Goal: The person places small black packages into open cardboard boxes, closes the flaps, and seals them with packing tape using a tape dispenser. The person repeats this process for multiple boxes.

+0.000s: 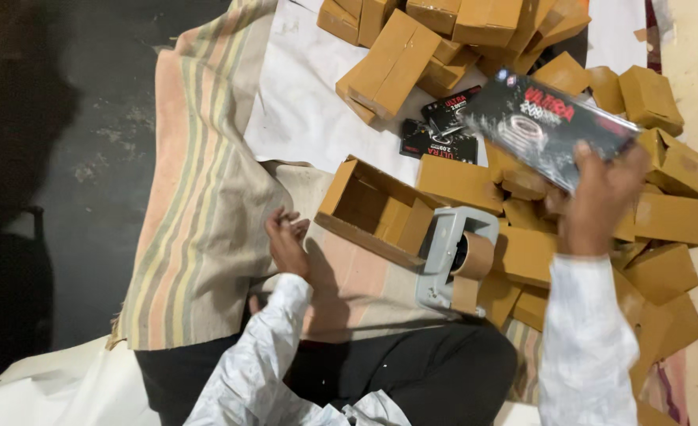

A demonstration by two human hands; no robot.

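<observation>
The right hand point(601, 197) holds a flat black packet point(550, 126) up in the air, its fingers pinching the packet's near end from below with the thumb hidden behind it. The packet's long axis runs slantwise, from its far end over the pile of brown boxes point(444, 39) down toward the hand.

The open brown box point(373, 209) lies on the striped cloth point(199, 197), down and to the left of the packet, with its open side facing up and its long axis running from upper left to lower right. The left hand point(287, 241) rests empty just left of the open box, fingers loosely curled and a little spread; it is the nearer hand to that box.

A grey tape dispenser point(453, 256) with a roll of brown tape sits just right of the open box, between it and the right hand. Two more black packets point(442, 130) lie on the white sheet point(302, 102) beyond the open box.
</observation>
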